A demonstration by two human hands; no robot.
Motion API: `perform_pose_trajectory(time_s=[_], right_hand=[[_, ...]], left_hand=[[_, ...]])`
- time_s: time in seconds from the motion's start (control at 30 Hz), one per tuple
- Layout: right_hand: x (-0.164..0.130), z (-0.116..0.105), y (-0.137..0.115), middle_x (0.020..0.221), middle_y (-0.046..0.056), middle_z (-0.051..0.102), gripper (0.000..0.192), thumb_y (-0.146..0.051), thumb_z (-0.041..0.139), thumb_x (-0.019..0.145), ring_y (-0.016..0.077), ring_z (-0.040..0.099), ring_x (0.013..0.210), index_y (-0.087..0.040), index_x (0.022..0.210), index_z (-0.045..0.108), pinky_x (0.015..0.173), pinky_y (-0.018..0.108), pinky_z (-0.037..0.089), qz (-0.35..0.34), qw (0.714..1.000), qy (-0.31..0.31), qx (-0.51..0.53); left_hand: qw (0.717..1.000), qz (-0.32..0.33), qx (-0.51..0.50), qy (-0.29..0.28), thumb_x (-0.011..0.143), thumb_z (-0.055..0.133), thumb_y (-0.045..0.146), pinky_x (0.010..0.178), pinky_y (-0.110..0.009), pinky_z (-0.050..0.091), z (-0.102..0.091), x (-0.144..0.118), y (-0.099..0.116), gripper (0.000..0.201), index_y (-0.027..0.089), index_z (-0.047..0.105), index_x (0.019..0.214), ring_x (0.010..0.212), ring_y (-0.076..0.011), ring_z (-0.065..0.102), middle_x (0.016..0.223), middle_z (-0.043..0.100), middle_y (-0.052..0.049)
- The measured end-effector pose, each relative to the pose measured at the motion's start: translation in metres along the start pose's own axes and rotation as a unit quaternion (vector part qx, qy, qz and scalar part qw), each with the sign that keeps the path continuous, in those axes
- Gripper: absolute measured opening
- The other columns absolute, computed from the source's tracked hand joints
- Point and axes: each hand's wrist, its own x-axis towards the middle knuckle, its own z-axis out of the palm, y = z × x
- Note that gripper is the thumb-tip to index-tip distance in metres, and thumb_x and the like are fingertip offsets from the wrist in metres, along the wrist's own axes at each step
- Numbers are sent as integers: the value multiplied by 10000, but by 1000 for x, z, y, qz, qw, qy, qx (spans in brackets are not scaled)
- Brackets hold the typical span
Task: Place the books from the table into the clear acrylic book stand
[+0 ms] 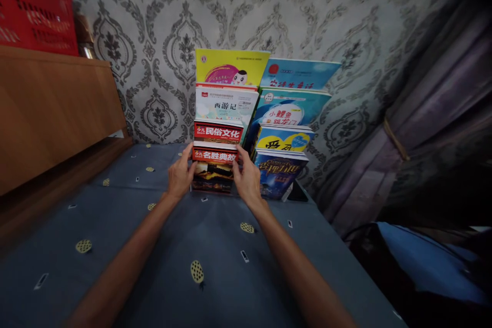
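Note:
My left hand grips the left edge of a small book with a red title band and a dark picture cover, its thumb on the front. Opposite it, my right hand holds the same book's right edge. This book stands upright at the front of the left column of books. Behind it come another red-banded book, a white book and a tall yellow-green book. The right column has a dark blue book in front, then a yellow and blue book, a teal book and a blue book.
The books stand on a blue-grey patterned cloth against a wallpapered wall. At left is a wooden cabinet with a red basket on top. A tied curtain hangs at right, past the cloth's edge.

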Motion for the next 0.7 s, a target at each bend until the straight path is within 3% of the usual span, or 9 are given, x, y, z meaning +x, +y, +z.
perform_pose_trajectory(time_s=[0.23, 0.4, 0.57, 0.7], right_hand=[[1, 0, -5, 1214, 122, 733, 490, -273, 423, 967, 276, 733, 967, -215, 1449, 491, 840, 446, 585, 38, 998, 40, 41], [1, -1, -6, 1234, 98, 734, 506, -276, 422, 969, 259, 732, 1017, -246, 1471, 474, 870, 424, 579, 44, 997, 33, 59], [-3, -1, -1, 1144, 118, 770, 564, -283, 441, 943, 275, 738, 998, -176, 1496, 423, 875, 427, 569, 68, 992, 50, 93], [-5, -1, 3, 1133, 138, 773, 535, -306, 448, 942, 289, 733, 1021, -143, 1451, 478, 902, 442, 561, 73, 992, 53, 86]], left_hand=[[1000, -12, -18, -20, 935, 544, 226, 872, -349, 569, -3, 0, 1, 588, 261, 419, 1509, 997, -220, 719, 1310, 701, -69], [999, -6, -47, -22, 960, 545, 271, 879, -357, 579, -5, 1, 3, 577, 262, 402, 1518, 1125, -241, 696, 1324, 692, -75], [999, -13, -28, -20, 960, 572, 302, 885, -381, 575, -5, 2, 4, 587, 256, 399, 1519, 1008, -235, 724, 1312, 696, -87], [999, -2, -25, -27, 957, 564, 281, 875, -375, 571, -6, 2, 4, 605, 257, 374, 1531, 1067, -247, 709, 1323, 687, -93]])
